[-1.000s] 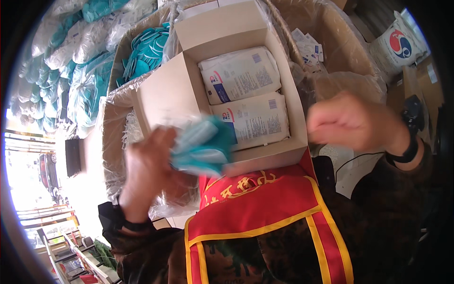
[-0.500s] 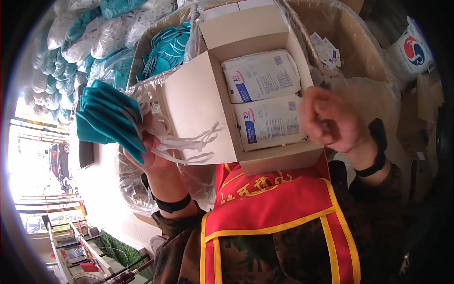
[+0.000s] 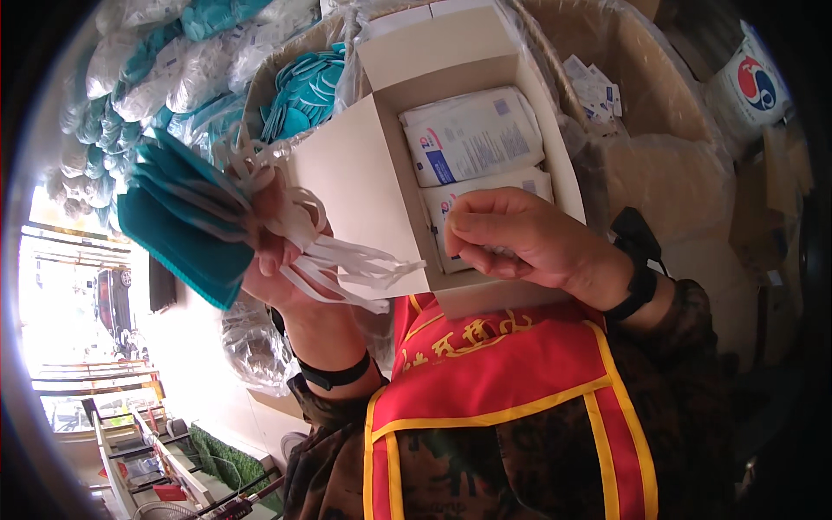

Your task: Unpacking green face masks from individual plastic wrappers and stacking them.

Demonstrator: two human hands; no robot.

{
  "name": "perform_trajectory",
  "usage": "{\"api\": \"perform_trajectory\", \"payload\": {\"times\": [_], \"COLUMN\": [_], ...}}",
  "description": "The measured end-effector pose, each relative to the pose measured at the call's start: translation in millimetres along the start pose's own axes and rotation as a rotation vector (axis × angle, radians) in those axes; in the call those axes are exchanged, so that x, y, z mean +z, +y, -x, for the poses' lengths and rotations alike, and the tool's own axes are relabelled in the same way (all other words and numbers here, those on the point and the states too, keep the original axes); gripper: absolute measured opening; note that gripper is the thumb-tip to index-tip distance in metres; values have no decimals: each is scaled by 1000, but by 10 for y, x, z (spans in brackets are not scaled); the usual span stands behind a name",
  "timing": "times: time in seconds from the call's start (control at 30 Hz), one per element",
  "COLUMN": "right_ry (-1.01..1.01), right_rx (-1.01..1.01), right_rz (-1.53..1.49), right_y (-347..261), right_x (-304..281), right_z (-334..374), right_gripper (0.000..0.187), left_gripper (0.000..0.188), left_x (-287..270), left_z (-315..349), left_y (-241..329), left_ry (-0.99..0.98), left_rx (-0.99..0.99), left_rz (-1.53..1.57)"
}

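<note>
My left hand [image 3: 276, 260] is closed round a bundle of teal folded face masks [image 3: 182, 217], which fans out to the left. Their white ear loops [image 3: 347, 264] trail to the right past my fingers. Over the front part of an open cardboard box [image 3: 342, 186], my right hand [image 3: 533, 238] is closed, thumb against curled fingers; whether it holds anything small is hidden. Inside the box lie white printed packets with blue and pink marks. The far packet [image 3: 477, 130] is in plain view, while my right hand partly covers the near packet [image 3: 440, 212].
Behind the box at left, a plastic-lined carton holds loose teal masks [image 3: 303, 91]. To the right, another lined carton [image 3: 659, 95] contains small white packets [image 3: 594, 91]. Clear bags of teal and white goods [image 3: 186, 69] pile up far left. A white sack [image 3: 754, 82] stands far right.
My right hand has moved left from the box's right edge to over the near packet. My left hand has turned slightly, and the mask bundle has shifted left and down.
</note>
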State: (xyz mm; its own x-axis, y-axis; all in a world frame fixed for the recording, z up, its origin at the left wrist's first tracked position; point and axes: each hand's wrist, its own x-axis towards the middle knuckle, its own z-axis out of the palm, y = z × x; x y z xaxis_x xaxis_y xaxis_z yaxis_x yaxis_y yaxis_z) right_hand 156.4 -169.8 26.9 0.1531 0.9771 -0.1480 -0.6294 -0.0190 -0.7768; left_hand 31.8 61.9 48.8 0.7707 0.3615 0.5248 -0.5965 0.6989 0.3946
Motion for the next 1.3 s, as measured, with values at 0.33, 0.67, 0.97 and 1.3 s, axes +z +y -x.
{"api": "perform_trajectory", "payload": {"times": [0.33, 0.67, 0.97, 1.3], "right_ry": [-13, 50, 76, 10], "right_rx": [-11, -91, -304, -209], "right_rz": [33, 165, 586, 806], "right_y": [140, 99, 57, 22], "right_x": [-2, 46, 80, 224], "right_z": [-88, -180, -150, -126], "right_gripper": [22, 28, 30, 15], "left_gripper": [36, 26, 33, 30], "left_x": [185, 327, 385, 398], "left_z": [-195, -187, -201, -211], "left_y": [-96, -197, -202, -341], "left_ry": [-37, -59, -112, -115], "left_rx": [-27, -49, -73, -85], "left_rz": [-36, 24, 26, 61]}}
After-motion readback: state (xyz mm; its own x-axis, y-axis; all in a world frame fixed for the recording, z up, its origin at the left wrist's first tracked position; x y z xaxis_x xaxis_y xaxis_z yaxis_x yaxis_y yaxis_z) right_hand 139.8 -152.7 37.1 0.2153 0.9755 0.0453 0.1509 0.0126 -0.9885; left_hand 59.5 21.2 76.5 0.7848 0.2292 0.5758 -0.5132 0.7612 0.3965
